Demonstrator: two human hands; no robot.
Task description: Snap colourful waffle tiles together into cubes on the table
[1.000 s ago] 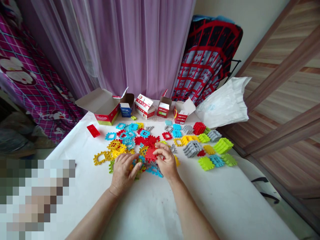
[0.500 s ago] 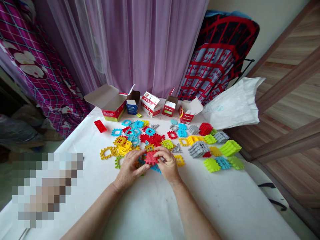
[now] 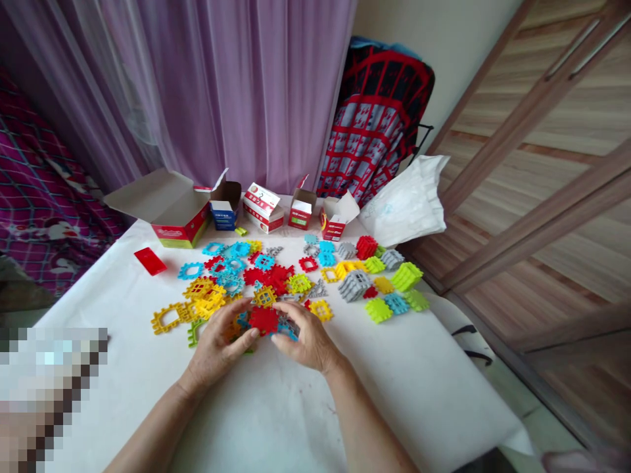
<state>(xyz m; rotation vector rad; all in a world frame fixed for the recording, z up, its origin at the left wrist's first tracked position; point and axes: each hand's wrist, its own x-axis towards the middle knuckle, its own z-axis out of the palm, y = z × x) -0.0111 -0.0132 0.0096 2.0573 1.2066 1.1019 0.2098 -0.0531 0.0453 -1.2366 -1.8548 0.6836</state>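
Note:
A red toothed building piece [image 3: 265, 320] lies between my hands, its broad face turned toward me. My left hand [image 3: 219, 345] has it at the left edge, thumb in front at the lower corner and fingers behind. Close by its right edge, my right hand [image 3: 310, 338] is curved with thumb and fingers apart; a fingertip is near the upper corner, and I cannot tell whether it touches. Behind them spreads a loose pile with yellow pieces [image 3: 204, 299], a yellow window piece [image 3: 265, 296], red pieces [image 3: 276, 277] and blue pieces [image 3: 231, 282]. Some pieces are partly hidden by my hands.
Stacked pieces stand to the right, among them a grey stack [image 3: 355, 286] and a green stack [image 3: 407, 276]. Along the back are a large open box [image 3: 182, 230], several smaller boxes [image 3: 263, 209] and a white bag [image 3: 407, 203]. A red plastic piece [image 3: 150, 261] lies left.
The view has swung right, so the table appears farther left. My right hand has loosened from the red piece and its fingers have spread. The red piece now shows a flatter face.

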